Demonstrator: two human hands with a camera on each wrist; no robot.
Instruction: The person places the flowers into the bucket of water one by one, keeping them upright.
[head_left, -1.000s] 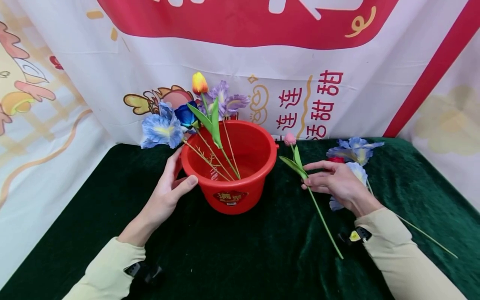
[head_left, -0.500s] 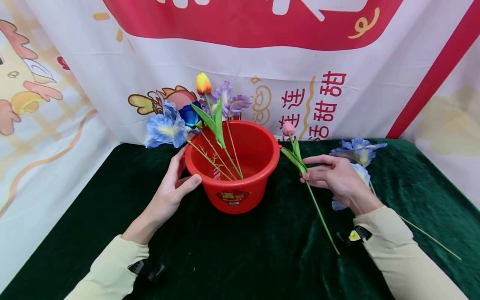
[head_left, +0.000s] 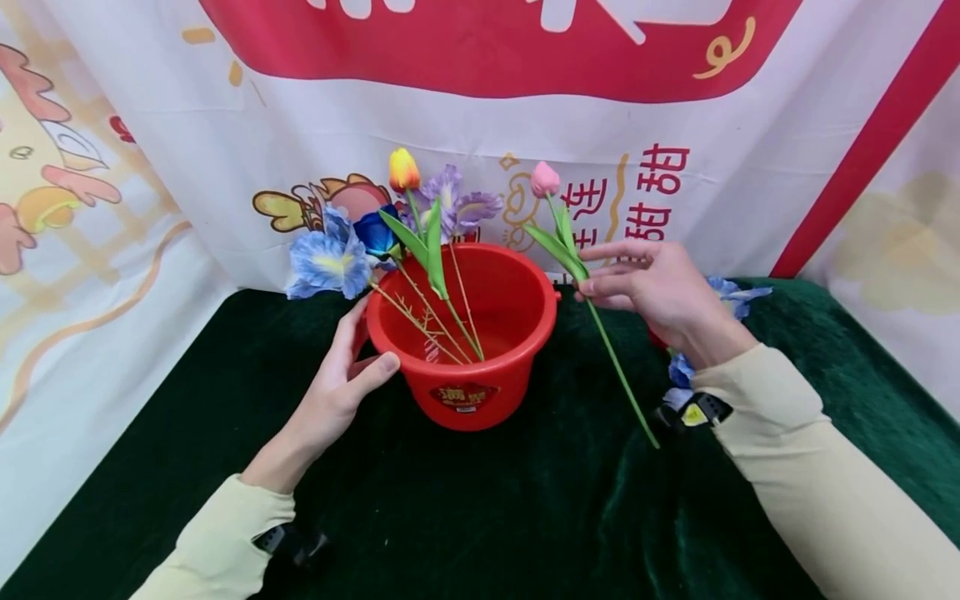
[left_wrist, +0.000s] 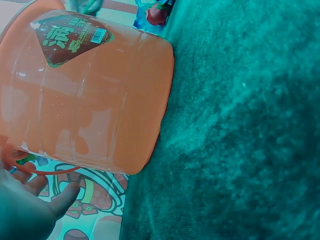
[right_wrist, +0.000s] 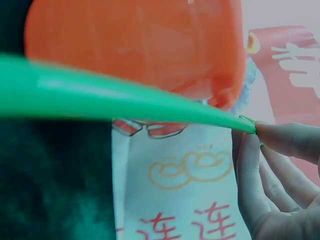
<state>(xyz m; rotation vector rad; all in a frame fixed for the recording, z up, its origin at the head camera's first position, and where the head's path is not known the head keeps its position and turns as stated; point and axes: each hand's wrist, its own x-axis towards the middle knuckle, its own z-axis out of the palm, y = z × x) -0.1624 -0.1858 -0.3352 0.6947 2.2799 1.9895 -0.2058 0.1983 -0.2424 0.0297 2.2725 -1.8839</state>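
Observation:
A red bucket (head_left: 517, 385) stands upright on the green cloth, with artificial flowers leaning toward its back left: a light blue iris (head_left: 327, 262), a dark blue rose (head_left: 377, 232), a yellow-orange tulip (head_left: 404, 171) and a purple iris (head_left: 453, 204). My left hand (head_left: 339, 392) rests against the bucket's left side, thumb at the rim and fingers spread; some fingers are hidden in the head view. Right of the bucket, my right hand (head_left: 660, 293) pinches a pink tulip (head_left: 567, 260) by its stem just below the leaves. The tulip's stem slants down to the right, outside the bucket.
Blue flowers (head_left: 680, 377) lie on the green cloth (head_left: 450, 517) at the right, partly covered by my right hand and wrist. A printed white curtain (head_left: 480, 125) hangs behind the table. The bucket's thin handle (left_wrist: 55, 172) hangs beside my left fingers.
My right hand has lifted the pink tulip up and to the left, so its bloom now stands above the rim's height. My left hand and the bucket stay in place.

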